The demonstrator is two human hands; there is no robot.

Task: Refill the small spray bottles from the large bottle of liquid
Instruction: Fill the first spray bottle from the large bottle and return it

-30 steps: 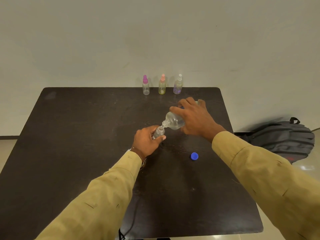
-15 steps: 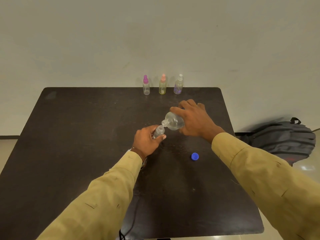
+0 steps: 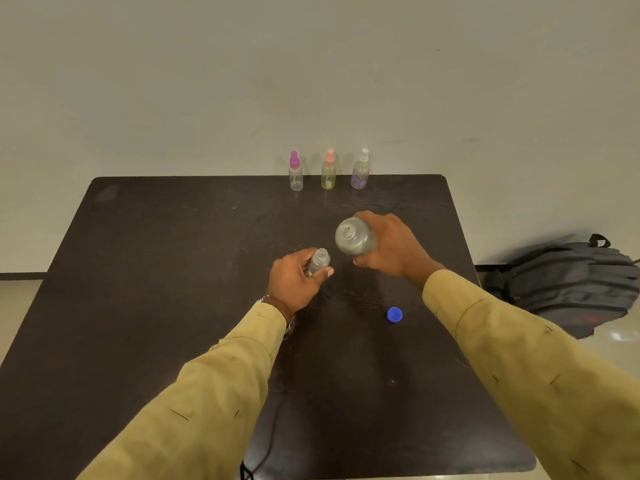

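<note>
Dark table (image 3: 145, 306) against plain pale wall (image 3: 207, 81); grey backpack (image 3: 568, 282) on floor

You face a dark brown table (image 3: 166, 306) with rounded corners and a scuffed, scratched top, its far edge close to a plain pale wall (image 3: 311, 71). To your right, beside the table, a grey backpack (image 3: 571, 285) with a black top loop and a red mark low on its side lies slumped on the light floor (image 3: 618, 342). A thin black cable (image 3: 268, 441) lies on the tabletop and runs off the near edge.
</note>
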